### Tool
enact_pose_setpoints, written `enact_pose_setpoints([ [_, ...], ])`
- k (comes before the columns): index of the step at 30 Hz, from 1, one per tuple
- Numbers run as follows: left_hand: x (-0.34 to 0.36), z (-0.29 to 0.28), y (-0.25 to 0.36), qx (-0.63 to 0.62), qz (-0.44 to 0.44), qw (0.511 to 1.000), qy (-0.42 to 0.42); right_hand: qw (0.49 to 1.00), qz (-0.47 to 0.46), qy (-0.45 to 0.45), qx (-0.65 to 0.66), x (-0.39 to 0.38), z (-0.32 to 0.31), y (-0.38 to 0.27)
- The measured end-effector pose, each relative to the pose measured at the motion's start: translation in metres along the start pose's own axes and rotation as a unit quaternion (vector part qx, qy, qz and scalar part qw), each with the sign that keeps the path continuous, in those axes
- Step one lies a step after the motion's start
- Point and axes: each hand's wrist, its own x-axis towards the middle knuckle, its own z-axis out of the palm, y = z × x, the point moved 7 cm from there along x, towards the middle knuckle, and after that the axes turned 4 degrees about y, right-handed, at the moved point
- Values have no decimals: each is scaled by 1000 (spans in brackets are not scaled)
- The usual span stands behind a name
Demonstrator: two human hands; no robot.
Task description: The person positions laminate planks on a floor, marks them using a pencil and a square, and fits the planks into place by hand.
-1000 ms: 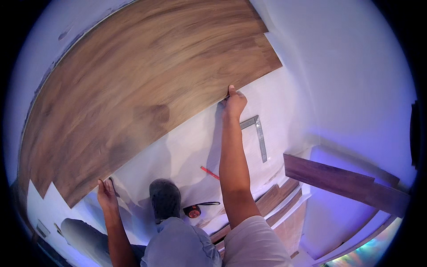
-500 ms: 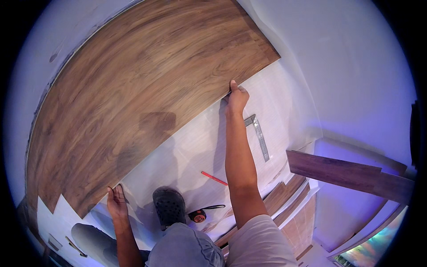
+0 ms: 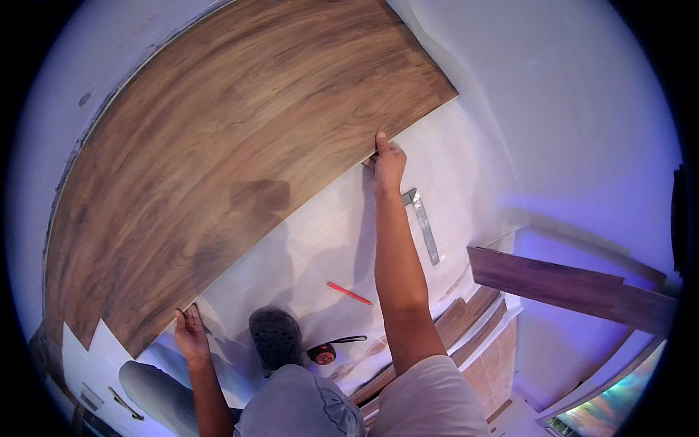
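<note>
Wood-look floor planks (image 3: 240, 124) cover the far left, their near edge running diagonally from lower left to upper right. At that edge, my right hand (image 3: 389, 166) grips the nearest plank, thumb on top and fingers curled at its side. Farther down the same edge, my left hand (image 3: 191, 333) holds the plank near its stepped end, fingertips against the rim. Beside my right forearm a metal try square (image 3: 424, 229) lies on the pale underlay (image 3: 306, 233). A red pencil (image 3: 349, 293) and a black-and-orange tape measure (image 3: 322, 354) lie nearer to me.
My dark clog (image 3: 277, 339) stands on the underlay between my arms. At right, a loose dark plank (image 3: 561, 284) juts out, with cut plank pieces (image 3: 466, 317) below it. White walls (image 3: 568, 109) bound the far right. A small tool (image 3: 125, 404) lies at lower left.
My right forearm has shifted slightly to the right, its hand still on the plank's edge. My left hand keeps its place. The planks show no clear movement.
</note>
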Motion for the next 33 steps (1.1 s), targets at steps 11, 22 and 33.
enact_pose_setpoints([
  [11,5,-8,1,-12,-27,1000,3,999,-7,9,-39,-10,2,-8],
  [22,12,-3,-7,-5,-16,999,35,999,7,-17,-30,-8,5,-13],
  [33,8,-5,-4,-1,-19,999,51,994,36,-30,-98,39,-30,-38],
])
